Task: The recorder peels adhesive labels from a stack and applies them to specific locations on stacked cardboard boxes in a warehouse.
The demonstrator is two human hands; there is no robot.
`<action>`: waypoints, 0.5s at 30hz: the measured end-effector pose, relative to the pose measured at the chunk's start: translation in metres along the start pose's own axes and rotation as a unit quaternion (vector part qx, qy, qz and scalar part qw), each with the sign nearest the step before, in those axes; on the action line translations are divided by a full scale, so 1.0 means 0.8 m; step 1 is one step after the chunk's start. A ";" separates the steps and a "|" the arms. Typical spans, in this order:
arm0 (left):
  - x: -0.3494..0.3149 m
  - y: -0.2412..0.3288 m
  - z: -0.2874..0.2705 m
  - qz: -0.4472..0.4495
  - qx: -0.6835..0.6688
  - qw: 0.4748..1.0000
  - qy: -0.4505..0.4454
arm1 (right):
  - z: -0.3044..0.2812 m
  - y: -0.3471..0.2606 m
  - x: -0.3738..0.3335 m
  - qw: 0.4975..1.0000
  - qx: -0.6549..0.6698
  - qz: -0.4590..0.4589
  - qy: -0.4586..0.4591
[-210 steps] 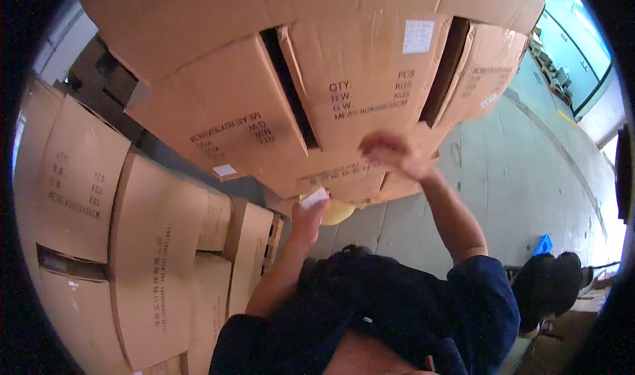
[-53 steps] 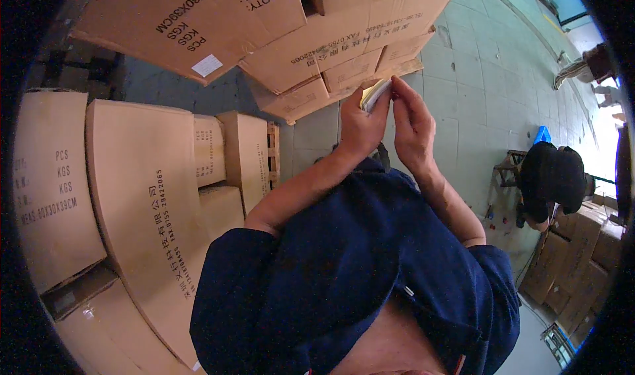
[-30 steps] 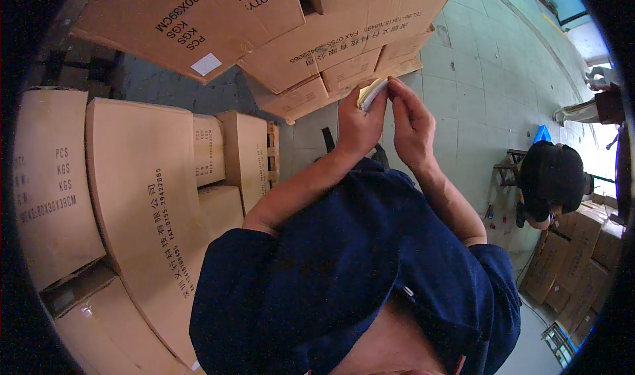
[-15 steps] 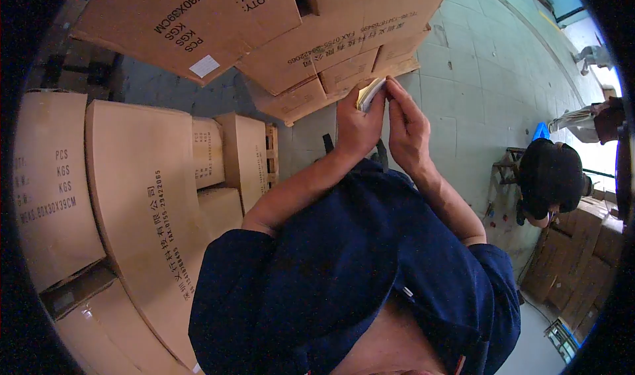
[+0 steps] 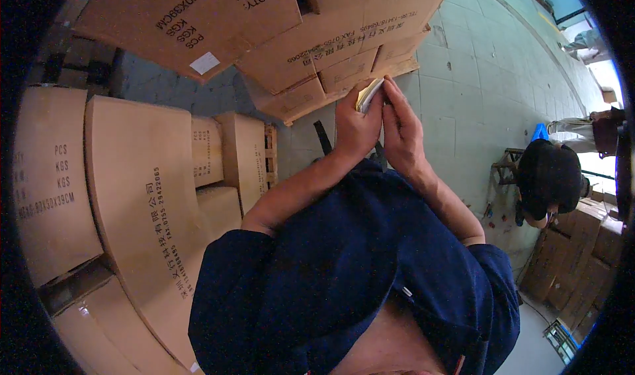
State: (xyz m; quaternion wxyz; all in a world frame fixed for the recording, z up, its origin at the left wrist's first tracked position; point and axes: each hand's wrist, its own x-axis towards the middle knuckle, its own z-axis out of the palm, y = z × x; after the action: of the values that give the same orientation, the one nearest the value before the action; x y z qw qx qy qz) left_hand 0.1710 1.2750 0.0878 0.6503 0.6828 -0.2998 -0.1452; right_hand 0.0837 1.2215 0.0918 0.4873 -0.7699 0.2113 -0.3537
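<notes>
Both of my hands are raised together in front of my chest. A small stack of white and yellowish paper slips [image 5: 370, 95] stands up out of my left hand [image 5: 356, 129], whose fingers are wrapped round it. My right hand [image 5: 402, 129] is pressed close beside it, with its fingers bent toward the left hand and the fingertips at the upper right corner of the slips. The lower part of the stack is hidden by my hands.
Large cardboard cartons [image 5: 142, 196] are stacked at my left. More cartons [image 5: 357, 37] stand ahead on a wooden pallet [image 5: 390, 75]. On the tiled floor [image 5: 450, 97] at the right, a person in black [image 5: 550, 176] bends near brown cartons [image 5: 569, 256].
My right hand has shifted slightly left, closer against my left hand. The slips stay in nearly the same place.
</notes>
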 end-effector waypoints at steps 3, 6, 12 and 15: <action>-0.002 0.001 -0.001 0.017 0.001 1.000 0.005 | 0.001 0.002 -0.002 1.000 0.020 0.004 0.003; -0.002 0.004 -0.001 0.013 0.000 1.000 0.005 | -0.002 0.000 -0.002 0.997 0.056 0.052 0.011; -0.003 -0.002 0.002 0.017 0.002 1.000 0.000 | -0.006 0.000 0.002 0.998 0.048 0.044 0.013; -0.004 -0.004 0.005 0.003 -0.025 1.000 -0.001 | -0.003 0.003 0.000 0.999 0.036 0.033 0.020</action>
State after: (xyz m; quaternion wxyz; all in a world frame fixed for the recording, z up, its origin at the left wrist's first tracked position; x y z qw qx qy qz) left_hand 0.1672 1.2735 0.0837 0.6675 0.6651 -0.2987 -0.1512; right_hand 0.0818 1.2189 0.0906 0.5219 -0.7370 0.2335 -0.3605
